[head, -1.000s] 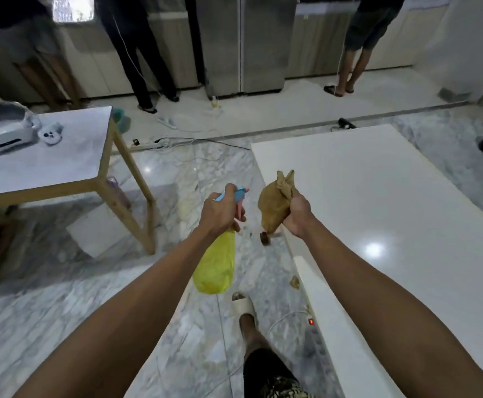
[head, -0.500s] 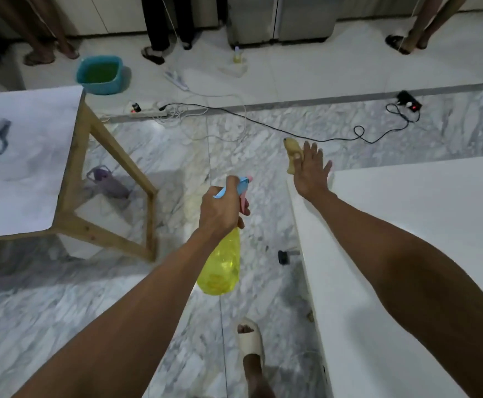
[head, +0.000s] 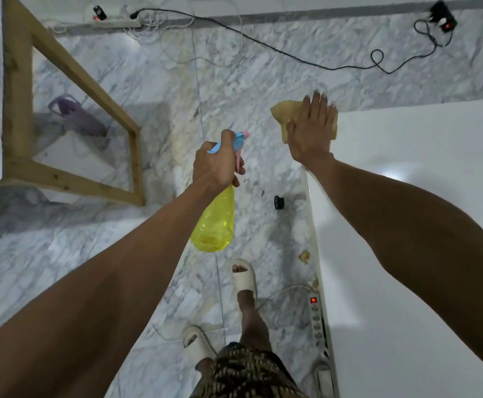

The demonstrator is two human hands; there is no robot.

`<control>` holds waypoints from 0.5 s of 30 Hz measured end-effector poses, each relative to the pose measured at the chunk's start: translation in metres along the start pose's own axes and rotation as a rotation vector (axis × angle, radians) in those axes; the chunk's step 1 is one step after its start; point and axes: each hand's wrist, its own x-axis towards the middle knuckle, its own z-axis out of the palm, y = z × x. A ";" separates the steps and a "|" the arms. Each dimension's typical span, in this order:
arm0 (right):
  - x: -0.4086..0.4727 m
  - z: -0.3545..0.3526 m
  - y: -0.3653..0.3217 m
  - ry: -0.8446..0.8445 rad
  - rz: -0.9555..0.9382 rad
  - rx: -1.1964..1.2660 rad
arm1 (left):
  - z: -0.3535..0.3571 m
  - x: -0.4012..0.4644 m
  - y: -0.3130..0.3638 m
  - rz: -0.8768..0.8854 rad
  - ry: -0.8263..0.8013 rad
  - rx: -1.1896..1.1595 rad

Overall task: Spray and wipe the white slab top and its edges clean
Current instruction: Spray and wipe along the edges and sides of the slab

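Note:
The white slab (head: 424, 196) fills the right side of the head view, its near-left corner under my right hand (head: 310, 130). That hand lies flat with straight fingers, pressing a tan cloth (head: 284, 113) onto the slab's corner; part of the cloth hangs past the edge. My left hand (head: 215, 165) grips the neck of a yellow spray bottle (head: 214, 222) with a blue and pink trigger head, held over the floor to the left of the slab.
A wooden-legged table (head: 70, 156) stands at the left, a purple bag (head: 76, 116) beneath it. Black cables and power strips (head: 316, 320) lie on the marble floor along the slab's edge. A small black knob (head: 278, 202) sits by the slab. My sandalled feet (head: 244, 278) stand below.
My right hand went from holding the bunched cloth in the air to pressing it flat on the slab's corner. The camera tilted down. The bottle stayed in my left hand.

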 end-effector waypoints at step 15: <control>-0.022 0.005 -0.002 0.022 0.036 0.027 | -0.003 -0.033 -0.017 0.005 -0.018 -0.031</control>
